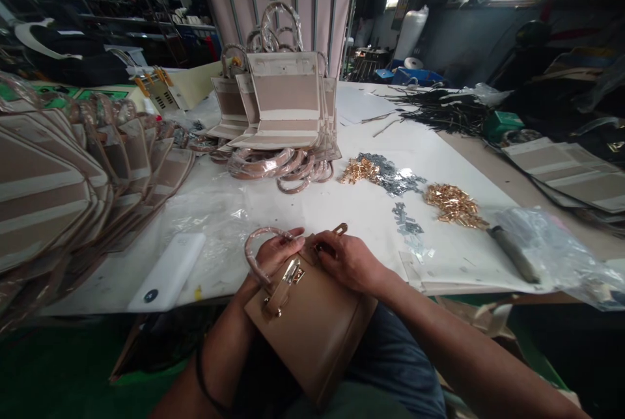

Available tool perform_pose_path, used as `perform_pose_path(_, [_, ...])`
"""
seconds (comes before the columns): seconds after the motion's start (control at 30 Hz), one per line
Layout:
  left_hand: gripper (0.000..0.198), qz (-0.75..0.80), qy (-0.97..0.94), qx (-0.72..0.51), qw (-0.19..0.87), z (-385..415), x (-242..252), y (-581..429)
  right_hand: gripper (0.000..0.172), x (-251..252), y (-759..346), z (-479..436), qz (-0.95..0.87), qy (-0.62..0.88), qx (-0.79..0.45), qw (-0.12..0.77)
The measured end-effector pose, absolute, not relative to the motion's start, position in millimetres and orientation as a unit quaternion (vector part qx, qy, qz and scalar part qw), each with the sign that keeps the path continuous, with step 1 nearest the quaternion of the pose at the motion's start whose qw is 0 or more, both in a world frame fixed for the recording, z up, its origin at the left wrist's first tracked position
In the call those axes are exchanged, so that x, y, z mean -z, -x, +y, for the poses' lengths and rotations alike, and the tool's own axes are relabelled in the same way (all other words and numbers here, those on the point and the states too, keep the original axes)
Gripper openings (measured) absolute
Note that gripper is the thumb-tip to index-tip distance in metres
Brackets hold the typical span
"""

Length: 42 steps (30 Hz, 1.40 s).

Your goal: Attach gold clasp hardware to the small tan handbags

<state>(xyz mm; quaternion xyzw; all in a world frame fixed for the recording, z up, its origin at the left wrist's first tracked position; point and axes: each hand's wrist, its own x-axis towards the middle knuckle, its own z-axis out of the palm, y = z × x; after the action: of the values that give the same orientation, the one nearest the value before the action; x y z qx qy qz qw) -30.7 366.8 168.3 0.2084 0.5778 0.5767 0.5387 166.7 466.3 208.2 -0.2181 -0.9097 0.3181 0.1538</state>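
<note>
A tan handbag (312,318) leans over my lap at the table's front edge, its top tilted toward the upper left. Its round handle (251,250) is wrapped in clear film, and gold hardware (293,272) sits on a strap near the top edge. My left hand (278,255) reaches through beside the handle and grips the bag's top edge. With fingers curled, my right hand (349,259) holds a strap (340,229) at the upper corner; its tip sticks out past the knuckles. Whether a small part is between those fingers is hidden.
Beyond the bag lie piles of gold fittings (454,204) and grey metal plates (385,172). Unfinished bag panels (288,94) with wrapped handles stand behind; more panels (43,185) are stacked left. A white power bank (170,269) and plastic film (551,250) lie near the front.
</note>
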Motion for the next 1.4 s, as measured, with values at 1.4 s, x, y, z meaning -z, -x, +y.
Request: perform_pose_path(1.4, [0.087, 0.616, -0.272, -0.540, 0.504, 367.2, -171.9, 30.2, 0.018, -200.0, -170.4, 469.8, -0.899, 0.233, -0.353, 0.114])
